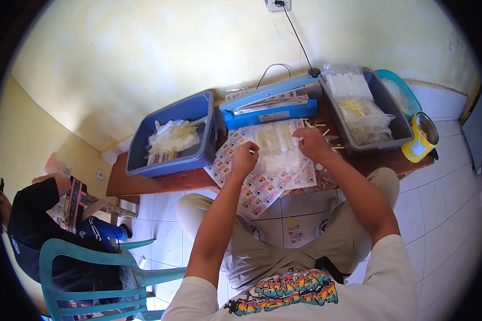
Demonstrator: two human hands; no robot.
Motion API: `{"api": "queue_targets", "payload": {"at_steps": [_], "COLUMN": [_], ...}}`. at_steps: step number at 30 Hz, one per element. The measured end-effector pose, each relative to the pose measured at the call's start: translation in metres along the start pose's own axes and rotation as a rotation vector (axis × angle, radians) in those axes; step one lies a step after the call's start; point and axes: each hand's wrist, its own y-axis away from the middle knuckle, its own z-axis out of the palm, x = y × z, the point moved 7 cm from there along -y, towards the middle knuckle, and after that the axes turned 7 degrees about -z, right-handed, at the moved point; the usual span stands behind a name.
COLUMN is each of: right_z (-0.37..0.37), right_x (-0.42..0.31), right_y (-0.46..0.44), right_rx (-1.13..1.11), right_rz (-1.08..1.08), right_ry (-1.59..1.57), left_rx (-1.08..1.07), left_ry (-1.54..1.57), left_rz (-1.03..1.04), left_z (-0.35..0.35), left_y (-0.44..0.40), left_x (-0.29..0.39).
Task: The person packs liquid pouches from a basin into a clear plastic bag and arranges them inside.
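Note:
A clear plastic bag (pixel 277 144) with pale, stick-like packets inside lies in front of me on printed label sheets (pixel 251 195). At its left edge, my left hand (pixel 245 157) is closed with curled fingers on the plastic. My right hand (pixel 311 143) pinches the bag near its upper right corner. Just beyond the bag stands a blue heat sealer (pixel 273 113), its long arm raised. Small yellowish strips (pixel 326 132) are scattered on the wooden table (pixel 158 185) by my right hand.
A grey-blue tub (pixel 168 167) of pale plastic packets stands left; another tub (pixel 377 144) with filled bags (pixel 351 88) stands right. Beside it are a yellow can (pixel 418 147) and a green basket (pixel 407 88). A person (pixel 35 214) sits at left near a green chair (pixel 85 257).

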Motion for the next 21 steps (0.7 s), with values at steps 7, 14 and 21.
{"api": "queue_targets", "payload": {"at_steps": [7,14,21], "right_z": [0.031,0.022,-0.013], "right_x": [0.007,0.007,0.011], "right_y": [-0.011,-0.020,-0.048], "right_rx": [-0.389,-0.483,-0.246], "right_rz": [-0.055,-0.115,0.004], "right_ry": [0.216,0.292,0.035], "left_rx": [-0.264,-0.382,-0.380], "left_ry": [-0.114,-0.239,-0.254], "left_rz": [0.194,0.307,0.365], "left_z": [0.002,0.014,-0.012], "left_y": [0.000,-0.021,-0.053], "left_x": [0.014,0.013,0.034]}}
